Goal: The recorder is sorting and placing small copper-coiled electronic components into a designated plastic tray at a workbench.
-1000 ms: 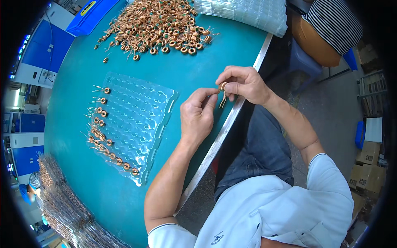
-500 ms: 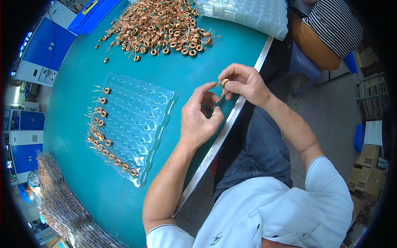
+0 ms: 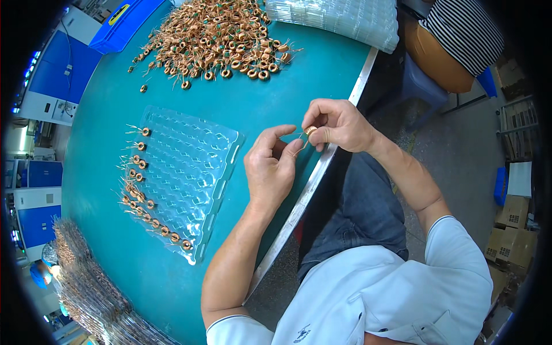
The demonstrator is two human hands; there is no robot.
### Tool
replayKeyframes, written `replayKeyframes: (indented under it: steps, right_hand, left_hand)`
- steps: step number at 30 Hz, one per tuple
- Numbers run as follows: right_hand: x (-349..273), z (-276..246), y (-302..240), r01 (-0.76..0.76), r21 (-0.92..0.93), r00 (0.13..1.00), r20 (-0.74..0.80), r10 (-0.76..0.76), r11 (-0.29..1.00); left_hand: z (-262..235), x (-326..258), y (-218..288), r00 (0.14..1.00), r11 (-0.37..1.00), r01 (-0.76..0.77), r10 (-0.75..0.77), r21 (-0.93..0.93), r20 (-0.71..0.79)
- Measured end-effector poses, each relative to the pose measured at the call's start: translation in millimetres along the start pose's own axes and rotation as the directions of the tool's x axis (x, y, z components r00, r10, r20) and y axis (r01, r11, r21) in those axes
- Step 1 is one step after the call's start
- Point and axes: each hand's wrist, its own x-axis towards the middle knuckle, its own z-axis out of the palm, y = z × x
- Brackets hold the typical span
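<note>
Copper ring coil sits between left hand and right hand.
Right thumb and fingers pinch closed on the coil, at that hand's 9 o'clock; left thumb and forefinger stand slightly parted at its wire leads, coil toward 1–2 o'clock; cannot tell whether they grip. Clear tray lies at the left hand's 9 o'clock.

Copper coil ring was pinched in right hand; thin wire ends stretched toward left hand.
</note>
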Motion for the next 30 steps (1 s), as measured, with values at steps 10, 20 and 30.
replayKeyframes:
  steps: [10, 20, 30]
  right_hand:
    - [0.3, -4.5, -7.9, -0.076, 0.053, 0.996, 0.046, 0.073, 0.996]
    - [1.7, -5.6, -0.2, -0.011, -0.015, 0.998, 0.059, 0.011, 1.0]
    - [-7.8, -2.4, -3.6, -0.002, -0.127, 0.997, -0.077, -0.008, 0.992]
  left_hand:
    - [1.1, 0.8, 0.5, 0.996, 0.996, -0.087, 0.087, 0.001, -0.021]
    - [-6.9, -0.3, -2.2, 0.999, 0.992, 0.02, -0.014, -0.125, 0.048]
    - [3.1, 2.6, -2.3, 0.955, 0.956, -0.294, 0.294, 0.01, -0.039]
